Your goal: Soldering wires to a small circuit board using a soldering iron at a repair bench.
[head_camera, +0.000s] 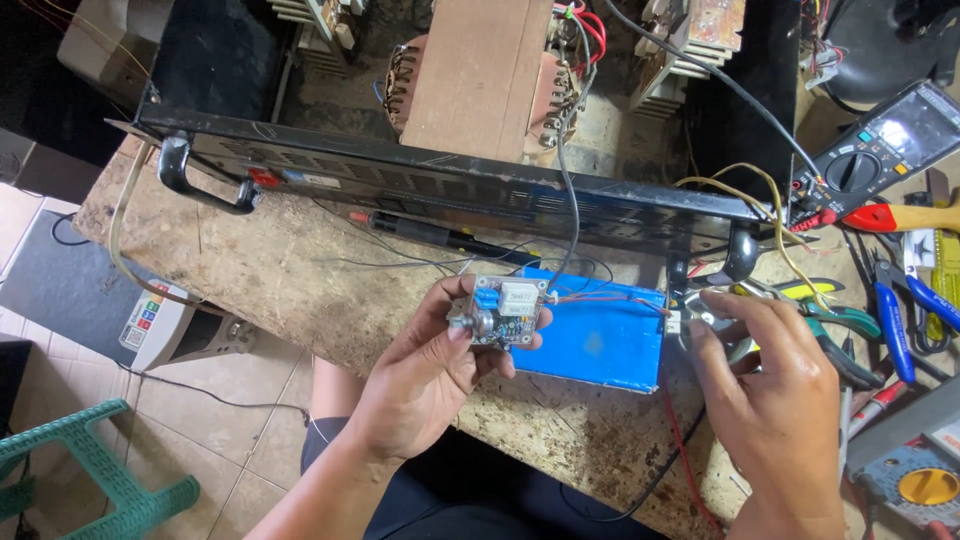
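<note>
L hand [440, 365] gripping small circuit board [503, 310]; R hand [765, 385] pinching white connector [676, 322].

Board held up over bench edge, just in front of blue rectangular pack [600, 340] lying on workbench [300, 290]. L thumb + fingers clamped round board sides, knob end toward palm. Thin wires run from board to connector at R, across top of blue pack. R fingertips closed on connector, right at pack's R edge. Open amp chassis [450, 190] w/ transformer sits behind, black handles at both ends. Multimeter [880, 150] far R rear, green-handled pliers [830, 320] + blue-handled cutters [900, 320] just beyond R hand. Green plastic stool [90, 470] on floor, lower L.
</note>
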